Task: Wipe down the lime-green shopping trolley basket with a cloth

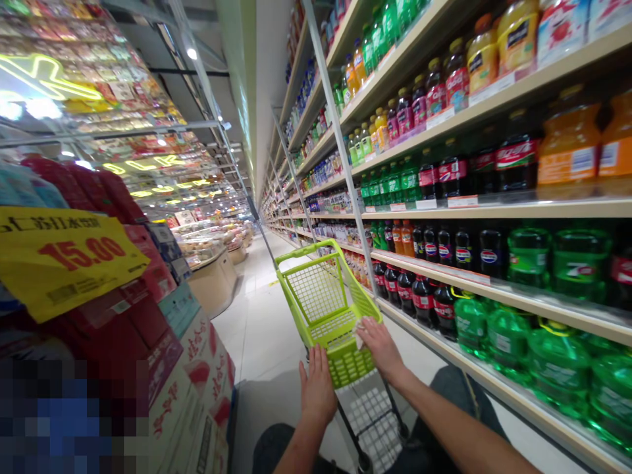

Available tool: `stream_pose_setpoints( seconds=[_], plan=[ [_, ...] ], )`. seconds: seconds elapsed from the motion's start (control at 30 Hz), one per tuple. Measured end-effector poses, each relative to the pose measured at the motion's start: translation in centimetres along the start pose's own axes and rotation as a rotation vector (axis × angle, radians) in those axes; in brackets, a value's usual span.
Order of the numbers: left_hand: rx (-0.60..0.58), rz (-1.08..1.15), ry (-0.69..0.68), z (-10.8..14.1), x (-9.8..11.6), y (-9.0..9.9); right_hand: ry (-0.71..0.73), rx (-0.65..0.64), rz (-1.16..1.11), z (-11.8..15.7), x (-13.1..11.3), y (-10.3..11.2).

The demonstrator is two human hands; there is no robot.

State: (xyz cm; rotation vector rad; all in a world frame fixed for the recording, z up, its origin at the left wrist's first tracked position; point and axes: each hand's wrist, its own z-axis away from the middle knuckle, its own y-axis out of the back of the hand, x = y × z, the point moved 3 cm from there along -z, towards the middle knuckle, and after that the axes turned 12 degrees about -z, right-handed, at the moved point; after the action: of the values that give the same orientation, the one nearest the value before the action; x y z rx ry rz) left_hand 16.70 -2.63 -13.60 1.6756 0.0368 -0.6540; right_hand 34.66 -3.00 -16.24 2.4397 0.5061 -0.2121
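A green shopping cart (316, 296) with a mesh basket stands in front of me, tilted in the view. My left hand (318, 388) lies at the near left corner of its basket, fingers stretched out and nothing visible in it. At the near right rim, my right hand (380, 345) is curled around a crumpled white tissue (360, 334), which sticks out on its left side against the basket. The basket holds nothing that I can see. Below it shows a lower wire rack (378, 421) between my knees.
Shelves (494, 210) of bottled drinks run along the right side. On the left are stacked boxes (197, 375) with a yellow price sign (69, 257). A tiled aisle (257, 289) stretches ahead, with display bins (212, 283) on its left.
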Motion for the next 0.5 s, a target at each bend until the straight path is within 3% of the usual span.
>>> stream_pose_setpoints(
  seconds=[0.07,0.13,0.2,0.3,0.37,0.43,0.5],
  plan=[
    [0.006,-0.012,-0.012,-0.1,-0.1,-0.1,0.109,-0.005,-0.071,-0.1,-3.1,-1.9],
    [0.009,-0.029,-0.024,-0.1,-0.4,-0.3,0.202,-0.023,-0.11,-0.4,-4.6,-3.0],
    [0.007,-0.037,-0.028,0.0,-0.7,-0.6,0.209,-0.032,-0.089,-0.8,-3.1,-2.3],
    [0.0,-0.021,-0.024,0.1,-0.7,-0.6,0.041,0.014,0.023,-0.9,2.0,0.7],
    [-0.005,-0.003,-0.009,0.1,-0.3,-0.4,-0.034,0.046,0.06,-0.6,3.7,2.0],
    [-0.009,0.009,0.006,0.0,0.0,-0.2,0.014,0.048,0.023,-0.1,2.3,1.5],
    [-0.01,0.007,0.002,0.0,0.1,0.0,0.112,0.034,-0.045,0.3,-0.8,-0.2]
  ],
)
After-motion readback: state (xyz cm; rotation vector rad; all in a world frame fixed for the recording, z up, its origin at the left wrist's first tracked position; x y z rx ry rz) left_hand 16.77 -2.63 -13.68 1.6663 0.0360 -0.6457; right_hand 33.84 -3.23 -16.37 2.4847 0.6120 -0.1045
